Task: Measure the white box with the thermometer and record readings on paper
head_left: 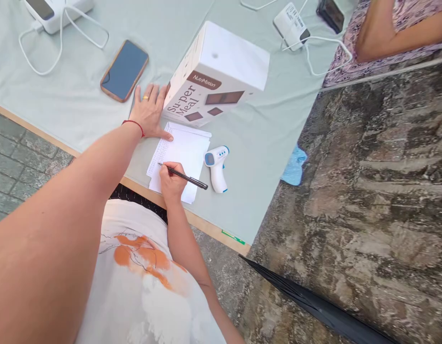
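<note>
In my right hand [173, 181] is a black pen [192, 180], its tip on the sheet of paper [187, 148]. Lines of small handwriting run along the paper's left side. My left hand [149, 111] lies flat with fingers spread, its thumb on the paper's upper left and its fingertips beside a white box [235, 52] printed "NutriMotion Su-per Meal". Just right of the paper lies a white and blue infrared thermometer [217, 167]. A smartphone [124, 70] in a brown case rests beyond my left hand.
The table [264, 143] has a pale green cloth. White devices with cables [56, 14] [291, 26] lie at the far left and far right, near a dark object [330, 14]. Another person's arm [400, 38] is at upper right. A black folded umbrella [307, 301] leans near the corner.
</note>
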A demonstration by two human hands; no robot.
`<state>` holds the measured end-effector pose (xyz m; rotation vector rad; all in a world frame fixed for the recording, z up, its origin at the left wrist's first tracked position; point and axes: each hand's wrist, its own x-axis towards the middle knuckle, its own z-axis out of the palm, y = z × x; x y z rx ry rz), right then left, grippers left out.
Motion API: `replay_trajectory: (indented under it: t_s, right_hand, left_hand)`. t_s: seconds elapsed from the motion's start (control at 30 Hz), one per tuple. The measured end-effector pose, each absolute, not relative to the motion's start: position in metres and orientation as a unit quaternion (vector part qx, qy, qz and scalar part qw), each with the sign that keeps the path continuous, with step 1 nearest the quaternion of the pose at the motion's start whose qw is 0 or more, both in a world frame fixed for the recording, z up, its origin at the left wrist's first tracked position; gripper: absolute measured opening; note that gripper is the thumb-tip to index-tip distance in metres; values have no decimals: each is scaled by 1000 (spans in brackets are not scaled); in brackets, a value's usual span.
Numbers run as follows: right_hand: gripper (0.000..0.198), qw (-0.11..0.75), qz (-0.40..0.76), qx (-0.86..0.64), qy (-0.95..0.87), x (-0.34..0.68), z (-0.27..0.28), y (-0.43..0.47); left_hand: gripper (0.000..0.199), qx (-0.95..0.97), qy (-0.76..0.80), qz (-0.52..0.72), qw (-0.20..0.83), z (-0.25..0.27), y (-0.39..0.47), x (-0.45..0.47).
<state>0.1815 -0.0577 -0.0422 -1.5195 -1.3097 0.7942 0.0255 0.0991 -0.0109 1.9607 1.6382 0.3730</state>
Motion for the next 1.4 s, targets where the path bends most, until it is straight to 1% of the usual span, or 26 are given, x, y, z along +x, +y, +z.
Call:
replay_trajectory:
  t_s: [0.3,0.53,0.77,0.93,1.4]
  right_hand:
    - [15,453,334,-628,-538,183,-42,-57]
    - [15,459,336,-631,-528,181,-40,-58]
    - [15,465,335,-628,-528,181,-38,-57]
    - [16,470,336,-627,-522,181,-37,-57]
    - [15,481,309,-641,-512,181,-39,-59]
  left_hand:
    - [156,721,614,137,290,-6,97,26]
    - [155,719,608,168,293,-10,99,26]
    - [157,714,611,159,304,-7,98,26]
    - [154,718,607,164,299,-8,98,26]
    - [157,716,608,159,304,-9,100,26]
